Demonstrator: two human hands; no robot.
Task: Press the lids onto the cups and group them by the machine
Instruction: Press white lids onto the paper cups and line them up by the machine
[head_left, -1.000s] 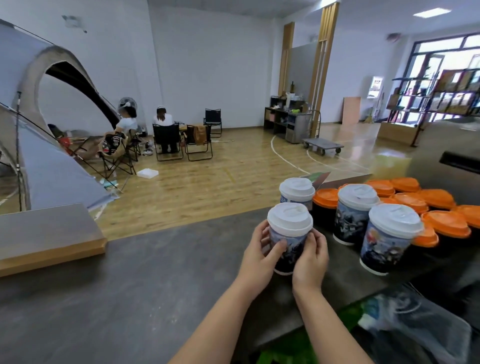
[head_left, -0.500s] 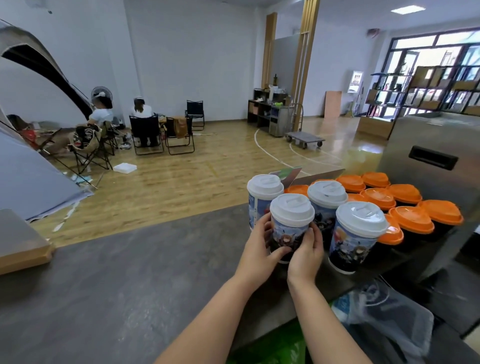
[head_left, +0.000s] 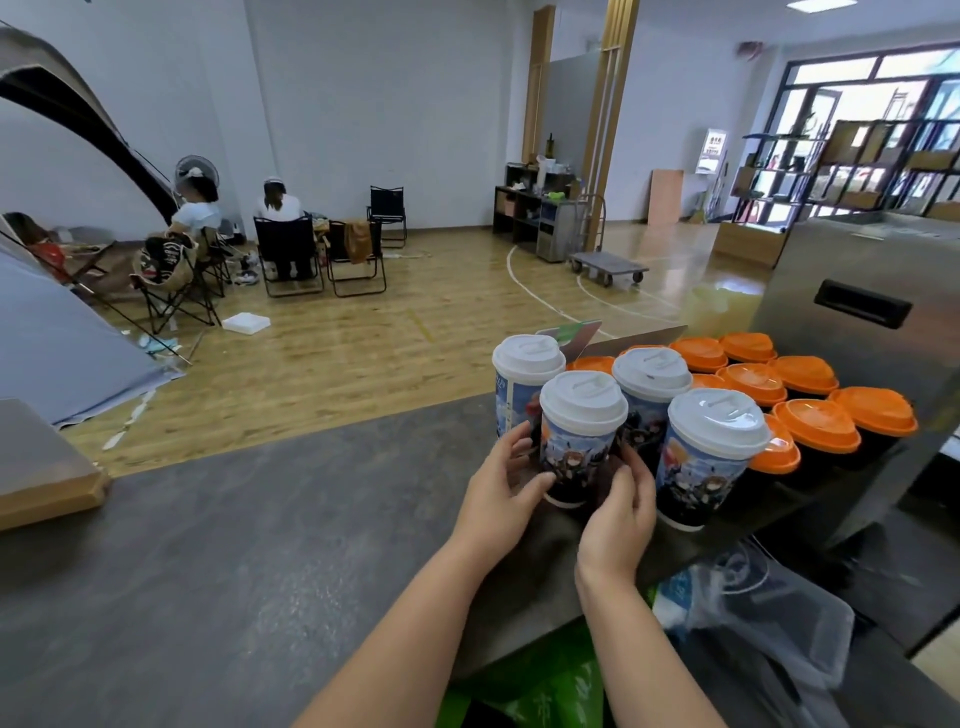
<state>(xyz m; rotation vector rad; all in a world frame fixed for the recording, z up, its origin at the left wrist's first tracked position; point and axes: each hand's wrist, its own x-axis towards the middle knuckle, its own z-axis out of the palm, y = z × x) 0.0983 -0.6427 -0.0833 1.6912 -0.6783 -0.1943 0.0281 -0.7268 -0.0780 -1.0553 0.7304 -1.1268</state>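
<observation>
Hands meet round one printed paper cup (head_left: 577, 441) at the right end of the dark countertop (head_left: 218, 545): the left hand (head_left: 501, 493) curls its fingers and thumb against the cup's left flank, and the right hand (head_left: 621, 512) cups the lower right flank, so both are clamped on it. Its white lid (head_left: 583, 401) looks fully seated, and the cup stands upright, long axis vertical. Whether its base rests on the countertop or hangs just above it cannot be told. Three more white-lidded cups (head_left: 709, 457) stand around it, one behind to the left, one behind to the right and one just beside it on the right, all close enough that they nearly touch. Beyond them, toward the far right corner, a block of dark cups with orange lids (head_left: 815, 426) runs up to the steel machine (head_left: 857, 291). From the grip the machine lies to the right and away from the person, with the nearest white-lidded cup between. The right hand is the nearer to that side, so any further nudge toward the group would, I judge, be a short push rightward, kept low on the cup to keep it from tipping.
</observation>
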